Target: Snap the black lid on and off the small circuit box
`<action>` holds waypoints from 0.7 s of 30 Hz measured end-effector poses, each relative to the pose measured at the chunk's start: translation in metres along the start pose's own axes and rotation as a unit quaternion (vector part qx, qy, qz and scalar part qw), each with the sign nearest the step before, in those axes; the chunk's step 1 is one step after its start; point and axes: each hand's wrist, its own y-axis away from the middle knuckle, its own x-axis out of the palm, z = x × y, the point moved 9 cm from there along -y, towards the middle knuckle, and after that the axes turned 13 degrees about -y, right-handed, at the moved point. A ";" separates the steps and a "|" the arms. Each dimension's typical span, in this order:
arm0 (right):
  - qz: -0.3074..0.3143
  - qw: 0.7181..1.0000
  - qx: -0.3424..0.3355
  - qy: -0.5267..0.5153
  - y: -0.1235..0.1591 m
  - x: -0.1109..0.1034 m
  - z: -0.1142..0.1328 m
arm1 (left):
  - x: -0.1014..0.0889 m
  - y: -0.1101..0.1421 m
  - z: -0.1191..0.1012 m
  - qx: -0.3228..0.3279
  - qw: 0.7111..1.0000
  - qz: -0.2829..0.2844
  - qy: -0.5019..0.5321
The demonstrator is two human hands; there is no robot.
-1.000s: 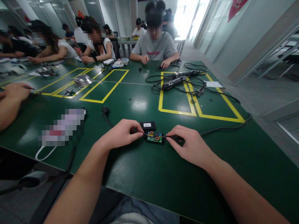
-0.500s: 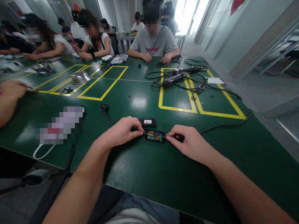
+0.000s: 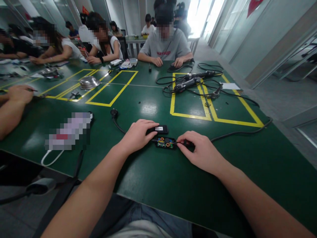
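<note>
An open black plastic case (image 3: 165,147) lies on the green table with a circuit board and copper-coloured coils inside. Just behind it is its black ribbed cover (image 3: 164,130), which bears a white label. My left hand (image 3: 141,135) is closed on the left end of this cover, between thumb and forefinger. At the case's right end my right hand (image 3: 198,147) pinches the black cable where it meets the case; the fingers partly hide it. A black power plug (image 3: 114,113) on a cord lies left of my left hand.
Black electric screwdrivers (image 3: 187,84) with coiled cables lie at the back right. A metal bowl (image 3: 89,82) stands back left, and a blurred-out pinkish object (image 3: 70,129) nearer. Another person's hand (image 3: 21,94) rests at the left. A person in grey (image 3: 164,46) sits opposite.
My left hand has left the case's left end, moved slightly up and right, and taken hold of the cover. My right hand stays at the cable. The whole view has shifted slightly.
</note>
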 end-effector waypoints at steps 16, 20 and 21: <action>0.002 1.000 -0.003 -0.001 0.003 0.004 0.010 | -0.018 0.014 -0.031 0.090 0.986 0.033 0.136; 0.008 1.000 -0.014 -0.001 0.000 0.007 0.010 | -0.016 0.013 -0.030 0.081 0.989 0.034 0.116; 0.008 1.000 -0.015 -0.001 0.000 0.008 0.010 | -0.016 0.013 -0.030 0.080 0.990 0.034 0.109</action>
